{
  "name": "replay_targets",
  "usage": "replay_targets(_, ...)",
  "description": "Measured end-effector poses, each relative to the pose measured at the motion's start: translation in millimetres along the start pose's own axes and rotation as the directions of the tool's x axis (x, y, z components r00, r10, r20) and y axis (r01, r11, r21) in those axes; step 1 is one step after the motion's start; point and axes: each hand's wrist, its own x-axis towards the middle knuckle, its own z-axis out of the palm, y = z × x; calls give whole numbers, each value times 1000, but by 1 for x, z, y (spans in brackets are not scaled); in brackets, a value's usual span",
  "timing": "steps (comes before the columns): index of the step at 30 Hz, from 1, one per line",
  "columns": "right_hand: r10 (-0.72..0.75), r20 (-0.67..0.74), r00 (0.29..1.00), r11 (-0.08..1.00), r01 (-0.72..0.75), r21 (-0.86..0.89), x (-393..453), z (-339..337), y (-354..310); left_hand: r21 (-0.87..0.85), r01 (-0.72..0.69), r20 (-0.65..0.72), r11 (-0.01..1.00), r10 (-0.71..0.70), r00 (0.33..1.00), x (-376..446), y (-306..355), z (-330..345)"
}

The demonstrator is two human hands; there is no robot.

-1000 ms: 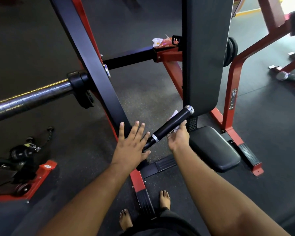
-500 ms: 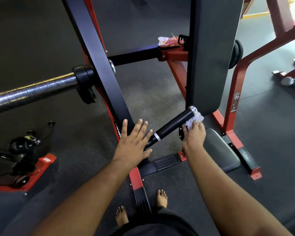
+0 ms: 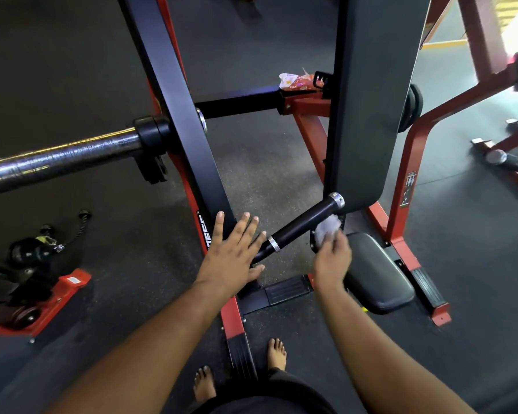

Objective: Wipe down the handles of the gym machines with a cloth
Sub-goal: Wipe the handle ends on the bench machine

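Black cylindrical rubber-sleeved machine handle with chrome end cap and chrome collar [image 3: 304, 227], centre of frame, angled from lower left up to upper right, cap end just under the lower edge of the tall black padded backrest [image 3: 374, 100].

Small crumpled white cloth [image 3: 327, 229] pressed against the handle's right flank, near the capped end. Right hand [image 3: 332, 258] below it, fingers curled round the wad, pinching it; placed so, probably to rub along the sleeve. Cloth blurred, likely mid-stroke. Judged part-way through this handle; lower stretch toward the collar not covered by the cloth now.

Left hand [image 3: 234, 249] flat, fingers straight and spread, palm laid on the slanted black steel upright [image 3: 177, 115] at the root of the handle, holding nothing. Likely there to brace the body or steady the arm while wiping.

Outward: black padded seat [image 3: 377, 279] right of centre, below the cloth hand. Red painted steel frame [image 3: 413, 162] behind and right. Knurled steel barbell sleeve with black collar [image 3: 72, 159] entering from the left edge. Crumpled orange-and-white wrapper [image 3: 296, 80] on the crossbar, upper centre. Black cable attachment on a red base [image 3: 33, 264], lower left.

Dark speckled rubber gym floor [image 3: 266, 162], matte, some grey scuffing under the backrest. Two bare feet [image 3: 277, 354] at bottom centre. Daylight at upper right corner; another red machine partly seen there.
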Motion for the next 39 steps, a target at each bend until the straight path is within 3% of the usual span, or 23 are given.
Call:
replay_targets(1,-162,-22,987,982,159,-104,18,-9,-7,2,0,-4,1000,0,1000,0,0,0)
replay_targets(3,-382,154,911,842,412,-348,59,-18,-21,10,-3,0,1000,3,1000,0,1,0)
replay_targets(6,-410,442,798,433,597,-675,93,-10,-29,4,-5,5,1000,5,1000,0,0,-1)
replay_targets(8,-410,529,743,284,656,-700,85,0,-31,4,-1,2,1000,1,1000,0,1,-2)
replay_targets(10,-396,610,686,227,717,-659,62,10,-26,3,-1,4,1000,1,1000,0,1,-3)
replay_targets(14,-365,735,571,216,820,-530,4,27,-13,-18,-6,1,1000,6,1000,-1,0,-3)
replay_targets(17,-376,795,477,315,872,-374,-10,22,-16,-26,-5,-7,1000,5,1000,-1,-1,-2)
replay_targets(20,-532,588,609,462,791,-401,25,-2,-36,-8,-13,2,1000,13,1000,0,0,0)
replay_targets(22,-533,533,657,410,751,-517,61,-19,-42,-6,-8,-5,1000,8,1000,1,1,3)
replay_targets(24,-456,586,670,296,735,-610,81,-21,-38,-6,-3,-16,1000,2,1000,0,1,3)
replay_targets(26,-423,594,684,261,720,-643,76,-11,-28,-4,-2,-27,1000,2,1000,0,1,3)
replay_targets(33,-448,677,584,292,811,-506,1,19,11,-40,13,-41,999,-15,999,-1,2,3)
replay_targets(36,-479,771,419,250,907,-338,-7,6,18,-30,11,-46,999,-13,999,-1,3,4)
replay_targets(37,-524,750,403,263,914,-308,-3,0,13,-24,13,-57,1000,-15,998,-1,3,5)
replay_targets(39,-599,611,518,375,855,-357,21,-8,-7,-7,18,-53,1000,-18,998,0,4,5)
